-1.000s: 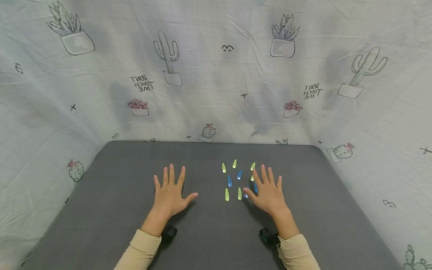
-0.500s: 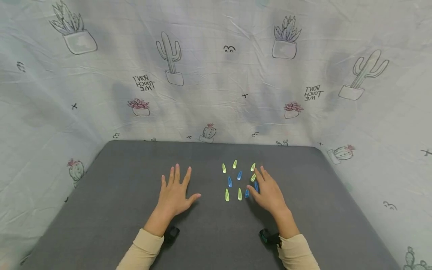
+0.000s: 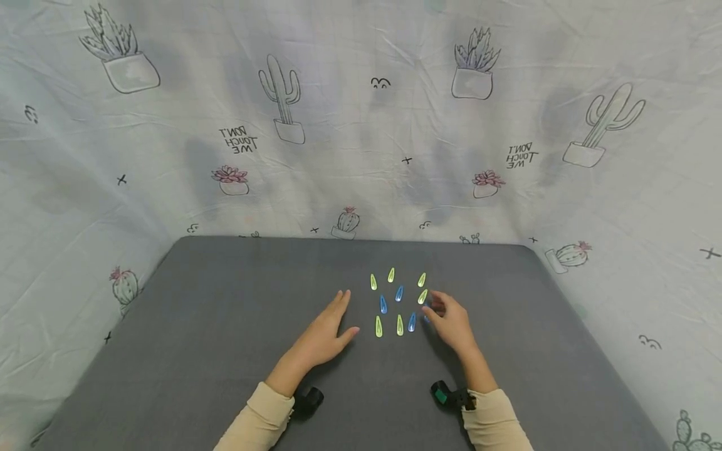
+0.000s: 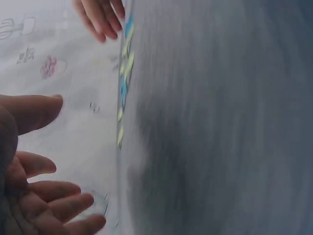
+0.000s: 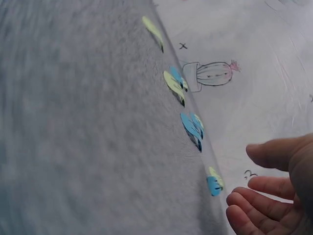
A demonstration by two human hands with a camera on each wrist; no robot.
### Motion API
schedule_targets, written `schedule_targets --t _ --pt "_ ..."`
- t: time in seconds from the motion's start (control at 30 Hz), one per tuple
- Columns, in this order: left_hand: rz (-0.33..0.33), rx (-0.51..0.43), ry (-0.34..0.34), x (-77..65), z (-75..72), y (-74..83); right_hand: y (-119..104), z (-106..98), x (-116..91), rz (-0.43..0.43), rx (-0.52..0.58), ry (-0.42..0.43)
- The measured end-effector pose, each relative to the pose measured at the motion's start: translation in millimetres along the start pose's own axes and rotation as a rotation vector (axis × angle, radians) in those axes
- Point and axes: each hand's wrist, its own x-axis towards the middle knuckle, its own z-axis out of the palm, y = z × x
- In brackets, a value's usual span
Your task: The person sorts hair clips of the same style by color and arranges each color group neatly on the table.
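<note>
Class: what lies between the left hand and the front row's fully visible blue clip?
The head view shows two yellow-green clips between the left hand and blue clip.

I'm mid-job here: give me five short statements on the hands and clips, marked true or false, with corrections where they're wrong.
1. The left hand has its thumb spread away from its fingers. True.
2. The left hand is holding a clip. False: it holds nothing.
3. In the head view, the right hand partly covers a blue clip. True.
4. In the head view, yellow-green clips outnumber blue clips. True: six against four, counting the partly covered one.
5. All the clips are stacked in a single pile. False: they lie spread out on the grey tabletop.
</note>
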Motion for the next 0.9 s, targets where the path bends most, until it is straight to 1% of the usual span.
schedule_targets --t 0.03,0.1,0.17,0.23,0.33,0.4,0.5,0.6,0.73,0.9 --pt "0.009 -0.061 -0.005 0.7 3.4 1.4 2 1 0 0.011 0.026 0.008" --pt "0.021 -0.151 -0.003 2.0 10.7 3.9 6 3 1 0.048 0.08 0.015" --pt "0.012 -0.247 0.006 3.5 18.5 5.4 9 4 2 0.071 0.113 0.022" --pt "-0.013 -0.357 0.02 4.9 26.2 6.5 12 6 3 0.09 0.136 0.025" --pt "-0.067 -0.5 0.031 7.2 35.6 7.2 15 7 7 0.116 0.156 0.046" --pt "-0.099 -0.548 0.043 8.9 40.0 7.0 17 9 10 0.131 0.157 0.062" --pt "-0.144 -0.568 0.07 10.4 42.6 6.6 18 12 16 0.14 0.144 0.081" --pt "-0.169 -0.57 0.092 13.2 44.6 7.9 17 14 21 0.137 0.135 0.099" --pt "-0.156 -0.548 0.124 19.7 50.3 13.1 15 15 27 0.142 0.122 0.129" --pt "-0.16 -0.466 0.192 28.0 58.9 20.5 12 14 31 0.181 0.088 0.137"
